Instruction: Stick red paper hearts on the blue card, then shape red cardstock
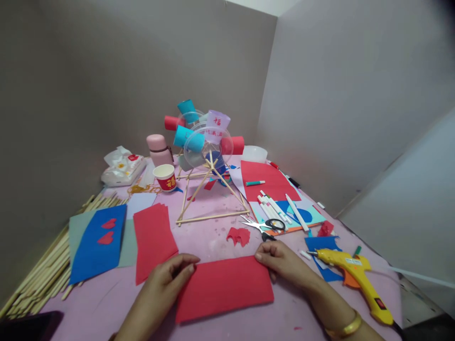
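A folded sheet of red paper [227,289] lies in front of me, close to the table's near edge. My left hand [174,274] pinches its upper left corner between thumb and fingers. At the upper right corner, my right hand [277,259] grips the same paper. Just beyond it are a torn red paper scrap [238,236] and a pair of scissors [265,225] with dark handles, blades apart. More red sheets [153,241] lie to the left of the paper. Past them is a blue sheet [95,251] with two red paper hearts [105,237] on it.
A wheel model with paper cups on a stick frame [209,180] stands mid-table. At right lie a yellow glue gun [355,270] and several markers [273,208]. Wooden sticks [46,265], a paper cup [165,178], a pink flask [159,149] and tissues [122,168] are at left.
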Demonstrator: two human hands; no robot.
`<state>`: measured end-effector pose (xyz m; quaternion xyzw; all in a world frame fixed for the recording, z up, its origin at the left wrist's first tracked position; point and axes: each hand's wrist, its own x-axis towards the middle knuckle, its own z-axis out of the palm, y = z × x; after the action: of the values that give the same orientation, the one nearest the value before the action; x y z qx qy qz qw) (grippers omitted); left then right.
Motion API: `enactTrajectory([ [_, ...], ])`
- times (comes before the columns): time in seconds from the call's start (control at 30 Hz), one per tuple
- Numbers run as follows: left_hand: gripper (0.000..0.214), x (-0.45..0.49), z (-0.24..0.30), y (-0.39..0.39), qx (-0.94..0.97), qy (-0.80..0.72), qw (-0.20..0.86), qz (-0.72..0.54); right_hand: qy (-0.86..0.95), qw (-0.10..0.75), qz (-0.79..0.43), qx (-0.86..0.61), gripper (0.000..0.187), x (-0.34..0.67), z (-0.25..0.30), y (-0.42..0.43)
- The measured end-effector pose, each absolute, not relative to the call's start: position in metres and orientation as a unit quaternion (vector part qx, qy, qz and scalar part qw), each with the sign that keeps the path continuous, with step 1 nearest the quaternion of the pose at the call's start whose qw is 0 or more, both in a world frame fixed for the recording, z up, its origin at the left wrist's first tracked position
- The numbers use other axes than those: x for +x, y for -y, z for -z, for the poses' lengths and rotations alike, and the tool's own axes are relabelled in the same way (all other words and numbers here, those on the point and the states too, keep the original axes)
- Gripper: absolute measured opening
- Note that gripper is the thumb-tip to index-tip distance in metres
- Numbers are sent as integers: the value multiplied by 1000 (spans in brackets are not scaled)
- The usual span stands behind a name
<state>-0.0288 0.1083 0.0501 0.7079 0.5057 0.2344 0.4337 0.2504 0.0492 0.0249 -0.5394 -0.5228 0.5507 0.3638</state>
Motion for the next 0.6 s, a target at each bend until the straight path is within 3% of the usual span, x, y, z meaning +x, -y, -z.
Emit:
enactTrajectory([
  [0.33, 29, -30, -49, -108, 650, -538, 413, -343, 529, 465, -466, -535, 34, 241, -25, -48],
  [0.5, 9, -37, -65, -91, 646, -485, 333, -486, 573, 567, -293, -514, 11, 244, -40, -33],
  [0.6, 13, -45, -74, -91, 713, -432, 324, -447, 661, 560, -181, -466, 17, 244, -46, -28],
])
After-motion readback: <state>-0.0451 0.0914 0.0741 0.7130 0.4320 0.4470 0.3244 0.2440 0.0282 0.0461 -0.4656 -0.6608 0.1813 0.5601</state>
